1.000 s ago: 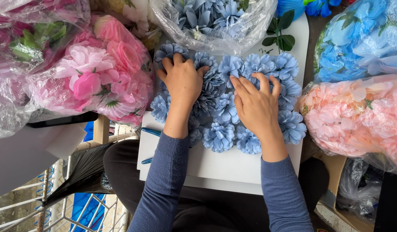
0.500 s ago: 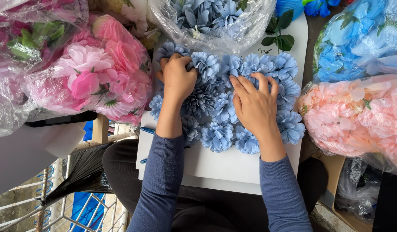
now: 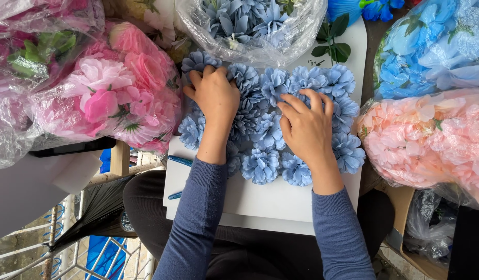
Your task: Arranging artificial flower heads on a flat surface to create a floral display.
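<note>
Pressing down, my left hand (image 3: pixel 214 98) and right hand (image 3: pixel 308 127) lay flat, fingers loosely curled and clamped on nothing, atop blue flowers (image 3: pixel 268 132) on the white board (image 3: pixel 260 199).

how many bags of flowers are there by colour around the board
Pink bags: 2
Dusty blue bag: 1
Bright blue bag: 1
Peach bag: 1
Total: 5 bags around the white board, where both hands press on loose blue flowers.
</note>
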